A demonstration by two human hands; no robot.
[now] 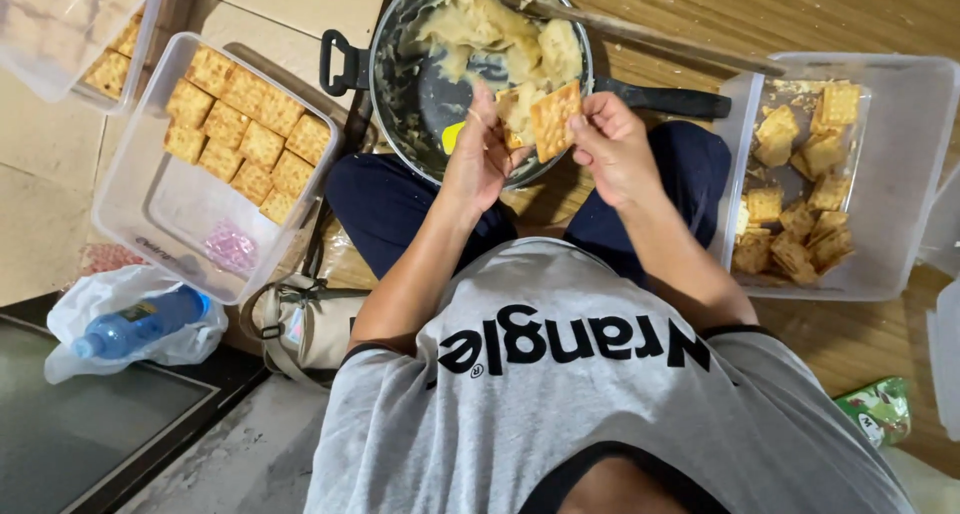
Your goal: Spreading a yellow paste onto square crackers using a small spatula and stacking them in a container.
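Both hands meet over the pan (400,84) of pale paste: right hand (612,146) fingers pinch a cracker (555,120), left hand (482,154) fingers curl on a small yellow tool (455,137). Cracker tubs (150,189) flank them.

The light is soft, even and rather bright indoors, with weak shadows. The centre is sharp. The wide lens bends the edges, and the lower frame is slightly blurred.

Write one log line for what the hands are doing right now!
left hand: spreading filling | right hand: holds cracker | under: pan of paste | left: box of filled crackers | right: box of plain crackers
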